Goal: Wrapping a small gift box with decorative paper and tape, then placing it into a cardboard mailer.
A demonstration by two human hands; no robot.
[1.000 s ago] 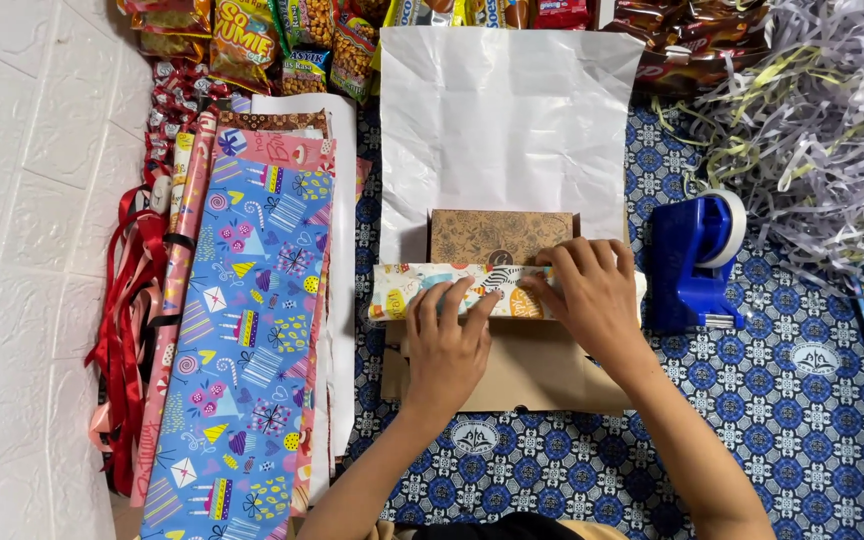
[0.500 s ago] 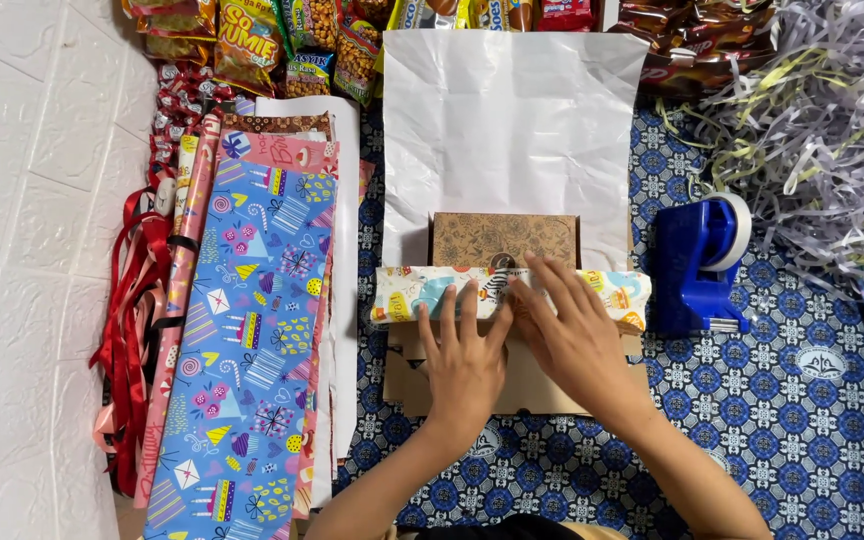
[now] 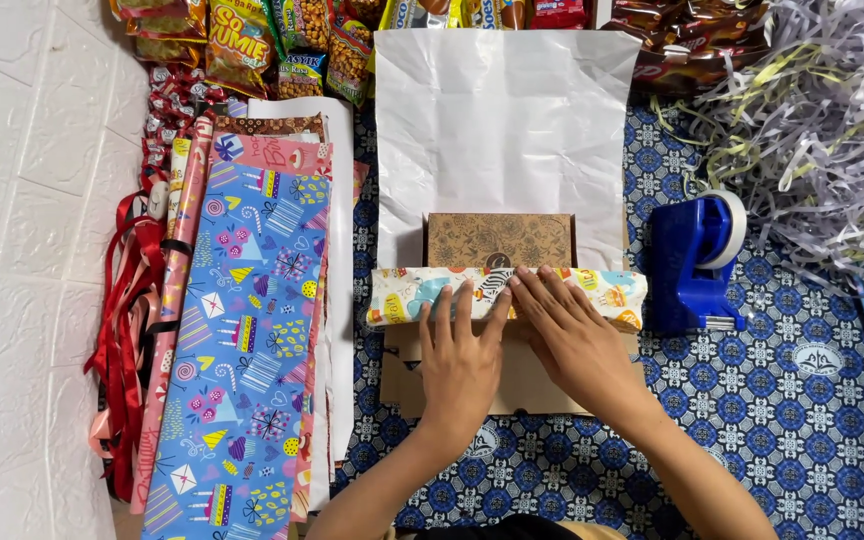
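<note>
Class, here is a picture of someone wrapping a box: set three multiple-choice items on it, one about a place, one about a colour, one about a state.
1. Where is the tape dispenser? A right of the box B on the ribbons C under the paper
2. What colour is it? A red B blue C green
3. How do the hands lie? A raised B fists C flat on the folded wrapping paper

A: it stands right of the brown box.
B: its body is blue.
C: left hand and right hand press the fold.
</note>
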